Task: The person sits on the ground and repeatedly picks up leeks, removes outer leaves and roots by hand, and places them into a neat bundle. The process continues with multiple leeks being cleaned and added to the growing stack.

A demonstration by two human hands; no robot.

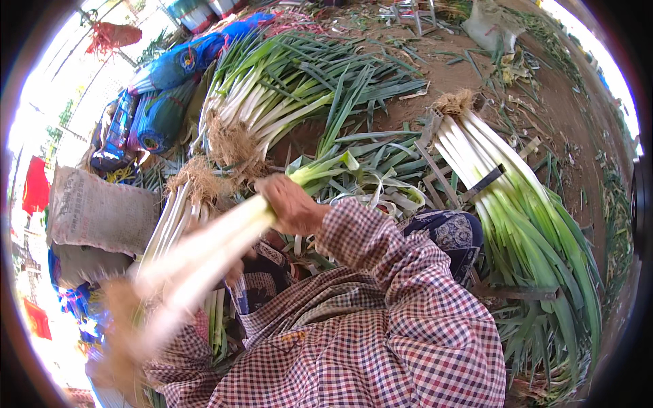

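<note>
My right hand point(293, 204) grips a few long green onion stalks point(219, 250) around their pale green upper part. These stalks slant down to the left, and their white shanks and brown roots are blurred. Green leaves stick out above my fist. Behind the held stalks, my left hand point(234, 273) is mostly hidden, so its grip cannot be made out. A rooted bunch of green onions point(168, 219) stands at the left, beyond the held stalks. To my right, a thick bunch of green onions point(510, 204) rests in a metal frame point(482, 184), roots uppermost.
A large heap of green onions point(285, 86) lies ahead, above loose trimmed leaves point(387, 173). Blue-wrapped bundles point(158, 120) and a printed woven sack point(104, 209) line the left side. Bare soil point(449, 71) with scattered leaf scraps and a pale bag point(492, 25) are at the upper right.
</note>
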